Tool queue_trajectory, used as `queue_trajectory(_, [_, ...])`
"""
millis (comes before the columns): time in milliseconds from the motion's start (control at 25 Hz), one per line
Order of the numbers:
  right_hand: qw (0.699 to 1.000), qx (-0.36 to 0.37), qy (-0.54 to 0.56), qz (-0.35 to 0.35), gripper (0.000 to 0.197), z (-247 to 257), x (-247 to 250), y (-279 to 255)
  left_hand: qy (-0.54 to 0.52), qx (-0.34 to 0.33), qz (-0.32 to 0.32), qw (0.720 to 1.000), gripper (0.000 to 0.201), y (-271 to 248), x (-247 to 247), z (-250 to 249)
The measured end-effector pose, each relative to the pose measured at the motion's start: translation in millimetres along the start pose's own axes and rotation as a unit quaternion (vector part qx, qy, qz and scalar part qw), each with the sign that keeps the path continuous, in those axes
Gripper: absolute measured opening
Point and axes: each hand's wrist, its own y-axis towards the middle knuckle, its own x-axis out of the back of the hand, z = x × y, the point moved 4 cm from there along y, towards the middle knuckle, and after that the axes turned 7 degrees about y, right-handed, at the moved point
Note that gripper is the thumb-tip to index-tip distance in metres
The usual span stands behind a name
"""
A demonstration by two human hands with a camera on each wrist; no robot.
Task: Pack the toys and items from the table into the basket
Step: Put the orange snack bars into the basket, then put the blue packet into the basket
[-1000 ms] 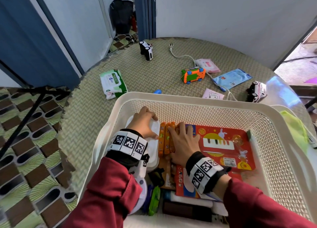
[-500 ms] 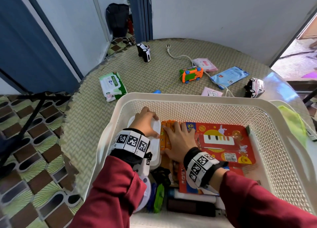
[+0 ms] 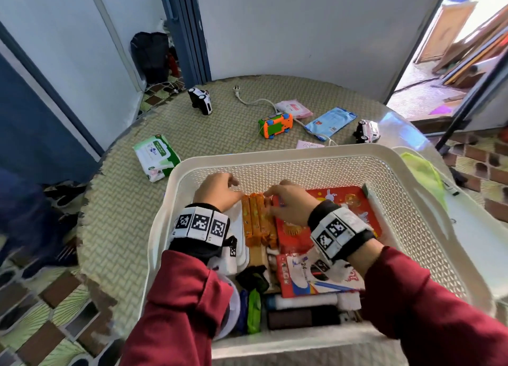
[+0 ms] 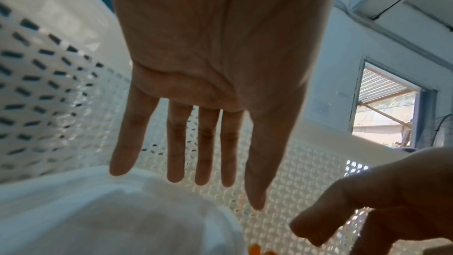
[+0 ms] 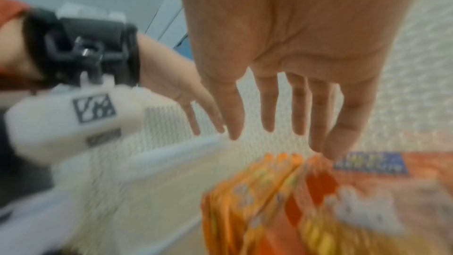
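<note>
The right wrist view is smeared, so the print on the orange packets (image 5: 264, 205) is unreadable. In the head view, sleeves cover the basket's (image 3: 302, 156) near contents.

We lifted both hands, left hand (image 3: 218, 191) and right hand (image 3: 291, 204), off the white box (image 3: 238, 228) and orange packets (image 3: 257, 222), fingers straightened.

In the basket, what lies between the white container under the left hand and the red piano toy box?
The orange snack packets, standing side by side, fill the gap between the white container and the red piano toy box. The head view shows it best; the right hand partly overlaps them.
</note>
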Motion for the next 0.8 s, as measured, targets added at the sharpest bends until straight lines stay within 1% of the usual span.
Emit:
queue_trajectory(80, [0.999, 0.002, 0.010, -0.033, 0.039, 0.7, 24.9, -14.7, -0.043, -0.040, -0.028, 0.998, 0.022, -5.8, 14.3, -20.3])
queue_trajectory(200, [0.989, 0.003, 0.066, -0.131, 0.027, 1.6, 70.6, -46.8, -0.101, -0.109, -0.058, 0.987, 0.012, -20.9, 35.9, -58.8])
queue_trajectory(320, [0.963, -0.001, 0.103, -0.250, 0.017, -2.4, 114.7, -89.6, -0.139, -0.170, -0.091, 0.971, 0.012, -39.2, 55.6, -101.1])
queue_trajectory(400, [0.938, -0.001, 0.137, -0.319, 0.018, -12.2, 139.5, -120.4, -0.165, -0.208, -0.110, 0.958, 0.012, -52.2, 64.7, -131.2])
queue_trajectory(480, [0.915, -0.003, 0.156, -0.372, 0.019, -30.5, 159.3, -152.2, -0.184, -0.242, -0.115, 0.946, 0.013, -65.2, 65.8, -164.6])
queue_trajectory(520, [0.909, -0.009, 0.158, -0.385, 0.019, -40.5, 164.9, -164.7, -0.191, -0.256, -0.113, 0.941, 0.014, -70.7, 63.7, -178.9])
queue_trajectory(600, [0.899, -0.027, 0.159, -0.407, 0.018, -67.2, 172.7, -199.3, -0.206, -0.285, -0.087, 0.932, 0.016, -85.9, 48.8, -216.7])
queue_trajectory(800, [0.889, -0.083, 0.148, -0.425, 0.016, -145.3, 168.4, -291.7, -0.217, -0.358, -0.013, 0.908, 0.011, -139.6, -16.9, -314.7])
